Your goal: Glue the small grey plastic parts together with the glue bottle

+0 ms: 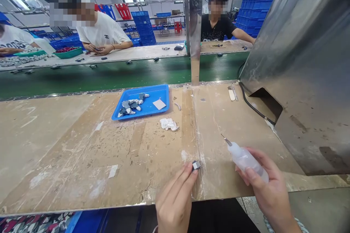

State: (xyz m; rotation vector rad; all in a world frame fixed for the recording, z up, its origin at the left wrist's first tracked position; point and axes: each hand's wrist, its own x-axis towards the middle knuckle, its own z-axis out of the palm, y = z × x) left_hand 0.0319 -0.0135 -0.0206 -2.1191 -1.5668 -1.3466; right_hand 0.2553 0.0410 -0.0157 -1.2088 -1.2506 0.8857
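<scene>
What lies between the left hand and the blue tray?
A crumpled white wad lies on the table between the left hand and the tray, nearer the tray, as the head view shows.

Your squeeze bottle (247,162) looks like smooth, translucent plastic, its nozzle (227,141) metal; your worktop (82,153) looks like scuffed, matt board, rough with residue; the tray (158,93) before you is smooth plastic, the housing (306,80) on your right shiny, smudged metal
</scene>
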